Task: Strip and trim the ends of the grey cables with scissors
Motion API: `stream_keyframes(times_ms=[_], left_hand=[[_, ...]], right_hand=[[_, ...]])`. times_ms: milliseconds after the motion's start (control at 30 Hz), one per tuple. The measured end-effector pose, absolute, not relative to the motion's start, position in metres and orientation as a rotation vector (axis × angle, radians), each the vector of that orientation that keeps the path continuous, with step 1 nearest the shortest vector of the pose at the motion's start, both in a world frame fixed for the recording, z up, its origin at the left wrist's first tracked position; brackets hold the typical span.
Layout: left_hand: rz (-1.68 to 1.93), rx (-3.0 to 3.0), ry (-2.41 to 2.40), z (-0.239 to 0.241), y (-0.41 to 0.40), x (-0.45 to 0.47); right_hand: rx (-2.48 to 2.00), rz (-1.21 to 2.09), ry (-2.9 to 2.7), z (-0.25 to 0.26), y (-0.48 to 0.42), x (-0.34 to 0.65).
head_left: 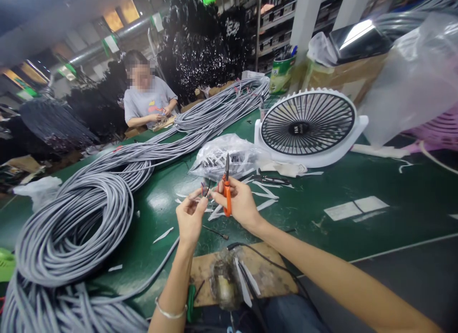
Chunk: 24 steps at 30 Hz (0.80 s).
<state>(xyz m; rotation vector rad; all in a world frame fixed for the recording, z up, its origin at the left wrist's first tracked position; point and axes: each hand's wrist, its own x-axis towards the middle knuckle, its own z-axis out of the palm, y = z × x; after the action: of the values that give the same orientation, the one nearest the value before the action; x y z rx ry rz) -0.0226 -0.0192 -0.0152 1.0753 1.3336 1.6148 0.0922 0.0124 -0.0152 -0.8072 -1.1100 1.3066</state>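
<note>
My left hand (190,217) pinches the end of a cable, where thin coloured wires (204,189) show between the fingertips. A grey cable (157,272) rises from the lower left and passes behind my left wrist. In my right hand (244,203) is a pair of orange-handled scissors (227,192), blades pointing up. That hand's thumb and fingertips meet close to the wires, and its grip on them is partly hidden. White paper strips (266,203) lie under and beside both hands. Just beyond them sits a clear plastic bag (229,154) of small parts.
Large coils of grey cable (75,223) cover the left of the green table (296,237). A white fan (307,128) stands at right, near a green can (282,75). A wooden board (203,271) bearing a soldering-like fixture lies below. Across the table sits another person (148,97).
</note>
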Motion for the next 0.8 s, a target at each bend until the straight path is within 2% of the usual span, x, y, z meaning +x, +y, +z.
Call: stream_keyframes(times_ms=[200, 367, 467, 600, 800], left_hand=[[1.736, 0.919, 1.280, -0.017, -0.018, -0.021], [1.626, 0.921, 1.079, -0.011, -0.018, -0.027], [1.642, 1.023, 0.992, -0.009, -0.019, -0.034], [1.785, 1.328, 1.120, -0.014, -0.021, -0.044], [1.832, 1.911, 1.263, -0.013, -0.026, -0.047]], right_hand=[[-0.813, 1.378, -1.072, -0.021, 0.015, 0.087], [-0.859, 1.400, -1.178, -0.024, 0.017, 0.091], [-0.926, 1.149, -1.432, -0.020, 0.013, 0.096], [-0.896, 0.777, -1.775, -0.014, 0.005, 0.100], [-0.906, 0.556, -1.958, -0.022, 0.007, 0.098]])
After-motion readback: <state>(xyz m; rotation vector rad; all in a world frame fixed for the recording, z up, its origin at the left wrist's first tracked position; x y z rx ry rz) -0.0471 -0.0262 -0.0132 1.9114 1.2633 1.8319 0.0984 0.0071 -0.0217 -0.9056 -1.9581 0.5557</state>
